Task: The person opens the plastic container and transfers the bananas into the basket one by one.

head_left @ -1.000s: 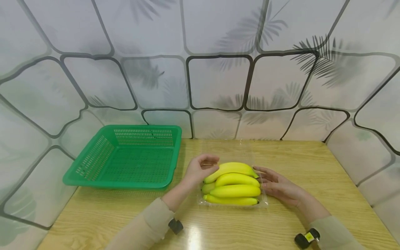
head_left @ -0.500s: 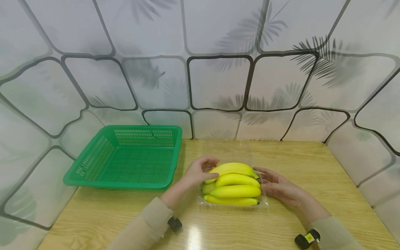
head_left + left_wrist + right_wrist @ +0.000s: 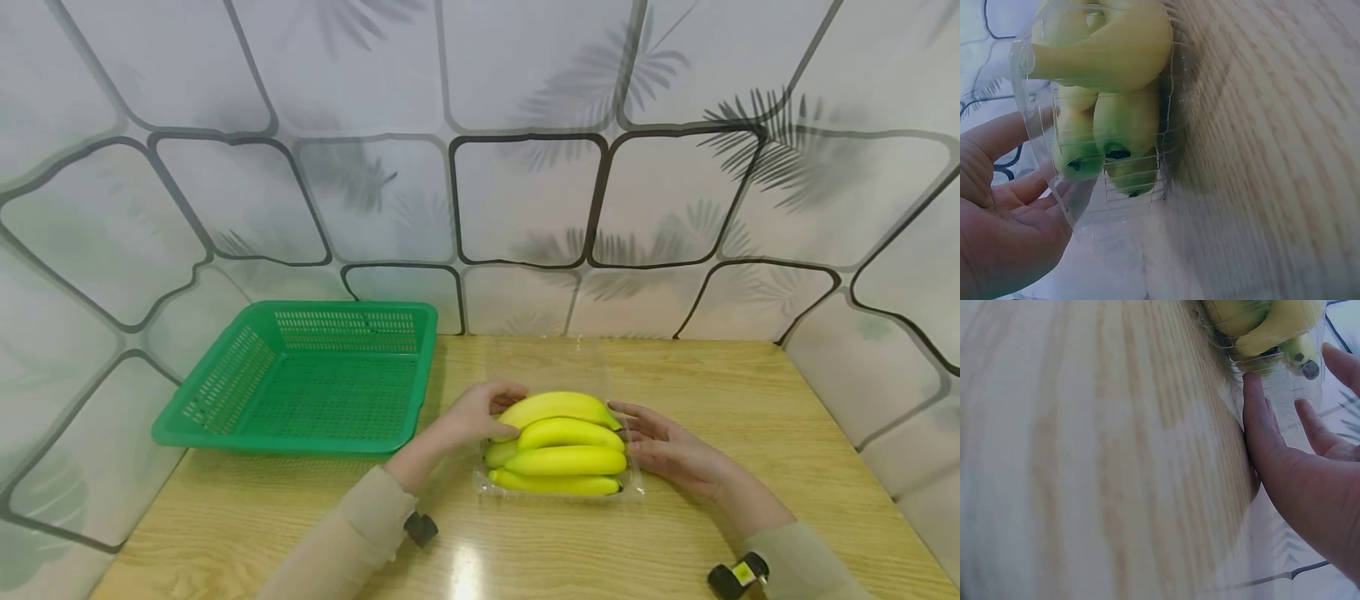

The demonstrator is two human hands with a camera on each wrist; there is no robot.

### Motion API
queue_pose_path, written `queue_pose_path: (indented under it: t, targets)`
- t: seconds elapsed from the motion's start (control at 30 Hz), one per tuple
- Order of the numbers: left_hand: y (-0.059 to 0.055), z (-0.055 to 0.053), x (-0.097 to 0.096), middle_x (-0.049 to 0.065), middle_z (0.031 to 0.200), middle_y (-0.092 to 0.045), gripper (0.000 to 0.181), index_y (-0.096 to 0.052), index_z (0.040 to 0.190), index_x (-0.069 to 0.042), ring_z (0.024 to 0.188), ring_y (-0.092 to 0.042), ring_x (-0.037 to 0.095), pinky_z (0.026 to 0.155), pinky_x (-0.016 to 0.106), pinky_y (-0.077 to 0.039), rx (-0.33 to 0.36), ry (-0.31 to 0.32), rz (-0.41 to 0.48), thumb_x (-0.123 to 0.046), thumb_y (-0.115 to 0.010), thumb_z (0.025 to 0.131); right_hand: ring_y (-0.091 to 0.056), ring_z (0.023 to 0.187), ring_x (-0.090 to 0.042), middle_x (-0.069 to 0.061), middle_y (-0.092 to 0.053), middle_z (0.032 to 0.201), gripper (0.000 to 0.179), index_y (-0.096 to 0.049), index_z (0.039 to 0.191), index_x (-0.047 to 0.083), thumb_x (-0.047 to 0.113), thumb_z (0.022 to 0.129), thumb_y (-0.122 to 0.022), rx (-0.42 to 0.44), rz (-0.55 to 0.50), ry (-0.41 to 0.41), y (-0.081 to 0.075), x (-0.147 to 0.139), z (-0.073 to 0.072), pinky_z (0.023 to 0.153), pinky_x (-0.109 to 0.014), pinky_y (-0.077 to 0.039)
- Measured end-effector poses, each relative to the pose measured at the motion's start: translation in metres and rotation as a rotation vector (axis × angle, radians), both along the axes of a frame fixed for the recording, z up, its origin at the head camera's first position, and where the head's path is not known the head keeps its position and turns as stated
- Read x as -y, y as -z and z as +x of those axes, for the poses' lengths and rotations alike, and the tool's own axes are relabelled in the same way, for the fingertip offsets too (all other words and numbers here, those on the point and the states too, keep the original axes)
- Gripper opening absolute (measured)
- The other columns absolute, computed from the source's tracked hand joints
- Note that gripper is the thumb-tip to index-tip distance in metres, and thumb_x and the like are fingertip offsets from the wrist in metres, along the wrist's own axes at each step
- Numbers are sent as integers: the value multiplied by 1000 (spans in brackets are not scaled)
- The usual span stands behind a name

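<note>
Several yellow bananas (image 3: 565, 460) lie side by side in a clear plastic clamshell box (image 3: 634, 485) on the table. Its transparent lid (image 3: 546, 363) is folded back toward the wall. My left hand (image 3: 472, 417) is at the box's left side, thumb over the rim beside the top banana, fingers loosely bent. In the left wrist view, the fingers sit partly behind the clear wall and banana ends (image 3: 1119, 134) show through it. My right hand (image 3: 678, 454) rests its fingertips along the box's right side, fingers spread and relaxed, as the right wrist view also shows.
A green plastic basket (image 3: 408, 429) with slotted walls stands on the table left of the box. The wooden table (image 3: 720, 375) meets a patterned wall (image 3: 528, 200) at the back. Both wrists carry small black devices (image 3: 420, 530).
My left hand has lowered slightly at the box's left side, its thumb dropping toward the bananas. The right hand, box and basket stay where they were.
</note>
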State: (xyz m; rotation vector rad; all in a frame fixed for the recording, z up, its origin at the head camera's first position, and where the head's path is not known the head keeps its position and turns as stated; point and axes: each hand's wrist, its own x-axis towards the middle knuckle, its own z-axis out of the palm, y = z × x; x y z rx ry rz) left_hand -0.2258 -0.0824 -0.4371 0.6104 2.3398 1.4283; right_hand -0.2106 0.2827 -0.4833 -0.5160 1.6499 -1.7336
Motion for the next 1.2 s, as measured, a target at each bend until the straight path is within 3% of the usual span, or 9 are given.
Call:
queue_pose_path:
  t: [0.23,0.53,0.87,1.1,1.2]
  targets:
    - [1,0,-1,21,145,-64,58,-59,144,5,130,-64,38,113,46,-55,-54,22,-86,3,-80,91,-54,135,-2,16,-44,150,63,-24,170,27,10,114,-45,6,6,-2,1,0,-1,110,-25,-53]
    - [2,2,-2,20,145,-64,59,-60,145,3,130,-64,37,112,48,-56,-93,15,-104,4,-80,89,-55,135,-2,15,-44,150,62,-25,170,28,10,114,-45,7,-7,-2,-1,0,0,110,-25,-53]
    - [1,2,-2,18,140,-66,59,-63,143,-1,124,-65,36,104,44,-60,-61,-39,-50,-2,-78,85,-55,133,-5,13,-44,149,62,-26,170,29,11,114,-45,7,8,8,-1,1,0,109,-26,-54]
    - [2,2,-1,17,135,-68,54,-67,140,-6,117,-65,29,95,38,-61,9,-140,23,-8,-78,88,-53,134,-2,15,-40,151,62,-24,170,27,13,114,-46,11,19,22,-2,2,0,109,-25,-53]
    - [3,3,-1,16,132,-69,49,-69,138,-6,112,-64,25,93,33,-60,58,-194,80,-7,-78,90,-51,134,0,1,-34,161,63,-23,171,27,14,114,-47,7,32,28,-2,2,1,110,-24,-53]
